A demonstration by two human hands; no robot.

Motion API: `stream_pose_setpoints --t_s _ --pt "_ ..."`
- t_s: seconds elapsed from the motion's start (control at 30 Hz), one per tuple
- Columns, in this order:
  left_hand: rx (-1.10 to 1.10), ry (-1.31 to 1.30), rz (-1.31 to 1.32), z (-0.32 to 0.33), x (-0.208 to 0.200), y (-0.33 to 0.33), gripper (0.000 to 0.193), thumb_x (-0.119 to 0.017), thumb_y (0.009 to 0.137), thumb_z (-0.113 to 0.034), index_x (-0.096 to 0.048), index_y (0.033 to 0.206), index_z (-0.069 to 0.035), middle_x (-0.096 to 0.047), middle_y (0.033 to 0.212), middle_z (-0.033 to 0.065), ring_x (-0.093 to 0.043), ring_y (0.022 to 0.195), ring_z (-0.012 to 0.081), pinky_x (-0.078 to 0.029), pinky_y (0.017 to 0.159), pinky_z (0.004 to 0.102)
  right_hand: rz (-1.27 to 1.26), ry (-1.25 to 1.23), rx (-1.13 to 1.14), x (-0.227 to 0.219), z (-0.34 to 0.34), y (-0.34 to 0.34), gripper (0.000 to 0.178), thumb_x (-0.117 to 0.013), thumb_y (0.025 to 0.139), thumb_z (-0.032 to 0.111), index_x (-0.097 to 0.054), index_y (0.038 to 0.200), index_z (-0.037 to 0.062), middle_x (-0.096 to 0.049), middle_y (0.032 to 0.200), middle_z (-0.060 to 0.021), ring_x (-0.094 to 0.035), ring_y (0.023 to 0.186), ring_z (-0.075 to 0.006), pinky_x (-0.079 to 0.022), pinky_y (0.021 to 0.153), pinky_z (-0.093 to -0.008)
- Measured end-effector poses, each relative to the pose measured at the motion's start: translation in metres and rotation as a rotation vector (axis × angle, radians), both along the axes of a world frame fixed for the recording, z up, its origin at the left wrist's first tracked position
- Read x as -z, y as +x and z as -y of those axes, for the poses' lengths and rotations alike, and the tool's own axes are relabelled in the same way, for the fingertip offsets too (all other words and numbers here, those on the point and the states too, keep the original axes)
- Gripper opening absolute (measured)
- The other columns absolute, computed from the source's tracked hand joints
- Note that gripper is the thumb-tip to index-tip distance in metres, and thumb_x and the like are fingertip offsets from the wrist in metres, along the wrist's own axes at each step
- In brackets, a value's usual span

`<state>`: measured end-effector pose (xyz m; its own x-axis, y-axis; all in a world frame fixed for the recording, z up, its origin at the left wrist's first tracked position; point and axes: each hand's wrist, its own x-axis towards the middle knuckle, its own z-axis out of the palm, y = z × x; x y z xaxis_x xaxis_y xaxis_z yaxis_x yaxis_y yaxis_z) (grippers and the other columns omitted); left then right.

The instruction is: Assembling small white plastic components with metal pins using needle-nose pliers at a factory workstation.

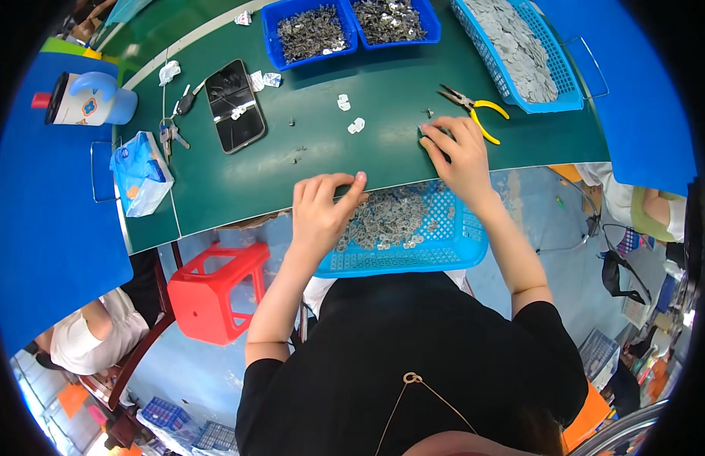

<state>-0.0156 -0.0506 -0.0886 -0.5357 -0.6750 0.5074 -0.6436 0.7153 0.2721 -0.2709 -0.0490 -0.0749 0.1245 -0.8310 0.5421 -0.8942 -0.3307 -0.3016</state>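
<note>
My left hand (320, 211) is at the front edge of the green table, its fingers curled and thumb close to them. Whatever it may hold is too small to tell. My right hand (460, 158) is pinched above the table, and its fingertips hide most of anything between them. A small metal part (428, 112) lies just beyond those fingers. Under the edge, at my lap, a light-blue basket (402, 264) holds many small flat metal pieces (387, 216). White-grey flat pieces (356, 125) and tiny dark parts (292, 121) lie between my hands and the far bins.
Yellow-handled pliers (485, 114) lie right of my right hand. Two blue bins (311, 64) of dark parts and a blue basket (569, 100) of grey discs stand behind. A phone (235, 114), keys (170, 137), tissue pack (142, 178) and tumbler (90, 99) are left; a red stool (208, 296) stands below.
</note>
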Motion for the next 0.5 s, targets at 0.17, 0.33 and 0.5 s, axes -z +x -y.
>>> stream_pose_setpoints --t_s 0.17,0.33,0.5 --pt "0.127 0.041 -0.099 0.001 0.0 -0.001 0.037 -0.075 0.07 -0.01 -0.067 0.106 -0.012 -0.062 0.089 0.0005 -0.057 0.081 0.0183 -0.043 0.071 0.0321 0.163 -0.041 -0.094 0.004 -0.002 0.006 0.02 -0.072 0.07 -0.003 -0.068 0.089 0.0021 -0.062 0.083 -0.0079 -0.059 0.074 -0.0236 -0.048 0.063 -0.0307" --pt "-0.067 0.838 -0.871 -0.006 -0.022 -0.019 0.024 -0.067 0.081 0.001 -0.066 0.106 -0.001 -0.068 0.086 0.0059 -0.061 0.076 0.0077 -0.047 0.07 0.0194 0.482 -0.022 -0.229 -0.026 -0.016 0.032 0.023 -0.069 0.069 -0.008 -0.068 0.09 0.0014 -0.066 0.084 -0.0105 -0.063 0.074 -0.0218 -0.049 0.063 -0.0297" --pt "0.001 1.067 -1.224 -0.007 -0.037 -0.025 0.019 -0.066 0.084 0.0 -0.065 0.103 0.003 -0.067 0.09 0.0043 -0.059 0.079 0.0065 -0.046 0.071 0.0194 0.35 -0.218 -0.451 -0.047 -0.015 0.049 0.028 -0.074 0.065 -0.006 -0.07 0.091 0.0041 -0.062 0.085 -0.0061 -0.057 0.069 -0.0199 -0.045 0.058 -0.0293"
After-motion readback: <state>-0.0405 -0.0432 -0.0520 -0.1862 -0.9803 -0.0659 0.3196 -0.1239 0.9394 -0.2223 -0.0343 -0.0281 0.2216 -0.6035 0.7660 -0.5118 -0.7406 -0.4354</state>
